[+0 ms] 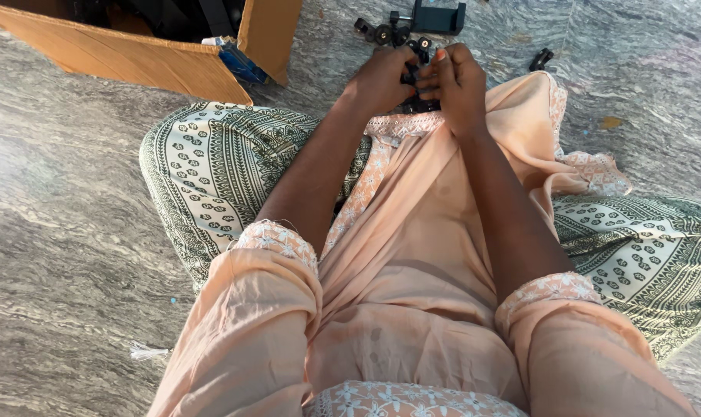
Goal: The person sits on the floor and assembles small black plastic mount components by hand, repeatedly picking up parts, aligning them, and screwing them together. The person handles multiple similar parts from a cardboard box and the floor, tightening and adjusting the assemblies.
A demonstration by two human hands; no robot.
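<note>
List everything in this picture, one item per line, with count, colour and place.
Cardboard box: one, brown, open, top left on the floor.
Clamp-like part: one, black, top centre, beyond the hands.
Knobbed parts: a small cluster, black, beside the clamp-like part.
Small loose piece: one, black, right of the hands.
Black part: one, held between both hands, mostly hidden.
Floor: grey, veined stone.
Left hand: on the black part.
Right hand: on the black part.

Peach tunic, green patterned trousers

Lace-edged peach sleeves above white embroidered hem; cream-and-green printed trousers either side of tunic.
</note>
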